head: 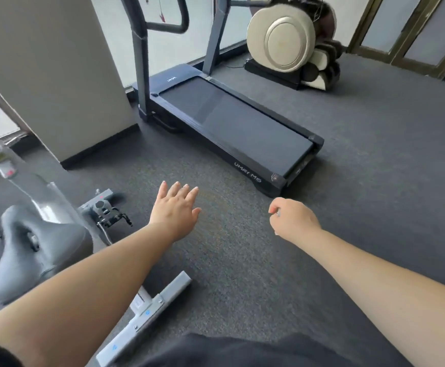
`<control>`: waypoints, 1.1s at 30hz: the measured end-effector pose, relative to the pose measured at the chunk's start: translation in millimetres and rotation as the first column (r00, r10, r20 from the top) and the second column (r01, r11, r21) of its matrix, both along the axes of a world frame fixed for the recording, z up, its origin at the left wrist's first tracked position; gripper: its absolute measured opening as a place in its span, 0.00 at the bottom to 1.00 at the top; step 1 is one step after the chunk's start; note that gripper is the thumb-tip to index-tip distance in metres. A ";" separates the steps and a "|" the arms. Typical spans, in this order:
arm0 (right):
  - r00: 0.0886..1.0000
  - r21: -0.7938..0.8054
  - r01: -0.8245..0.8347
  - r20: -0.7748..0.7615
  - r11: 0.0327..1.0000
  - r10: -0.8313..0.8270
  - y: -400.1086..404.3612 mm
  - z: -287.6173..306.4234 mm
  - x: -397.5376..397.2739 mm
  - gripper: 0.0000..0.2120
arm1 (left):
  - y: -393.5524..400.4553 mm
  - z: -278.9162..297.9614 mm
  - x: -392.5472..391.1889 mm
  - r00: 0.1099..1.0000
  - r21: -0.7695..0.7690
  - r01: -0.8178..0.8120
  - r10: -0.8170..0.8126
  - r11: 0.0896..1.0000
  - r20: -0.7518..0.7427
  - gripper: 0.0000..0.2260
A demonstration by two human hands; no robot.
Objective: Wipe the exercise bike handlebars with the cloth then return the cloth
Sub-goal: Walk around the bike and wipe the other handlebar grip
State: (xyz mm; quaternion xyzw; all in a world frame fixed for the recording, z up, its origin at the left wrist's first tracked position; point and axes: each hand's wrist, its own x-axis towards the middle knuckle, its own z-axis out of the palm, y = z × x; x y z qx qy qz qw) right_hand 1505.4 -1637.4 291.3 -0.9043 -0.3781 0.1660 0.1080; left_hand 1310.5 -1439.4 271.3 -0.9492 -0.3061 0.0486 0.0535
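The exercise bike stands at the left: its grey saddle (30,242), its slanted frame (17,170), a pedal (104,207) and the grey floor bar (147,311) show. Neither the handlebars nor any cloth appears in this view. My left hand (175,207) reaches out over the carpet just right of the pedal, fingers straight and spread, holding nothing. My right hand (292,218) hovers over the carpet further right, its fingers curled under, with nothing visible in them.
A dark treadmill (229,123) lies ahead, its uprights rising at the back. A beige massage chair (290,38) stands at the far right by the doors. A white pillar (51,75) is at the left. Grey carpet (361,181) covers the floor.
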 end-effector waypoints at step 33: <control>0.821 0.126 -0.558 -0.061 0.820 0.568 487.0 9.9 89.4 0.11 | 319.5 9.0 33.0 0.755 -0.204 -0.630 0.653 0.749 0.064 0.26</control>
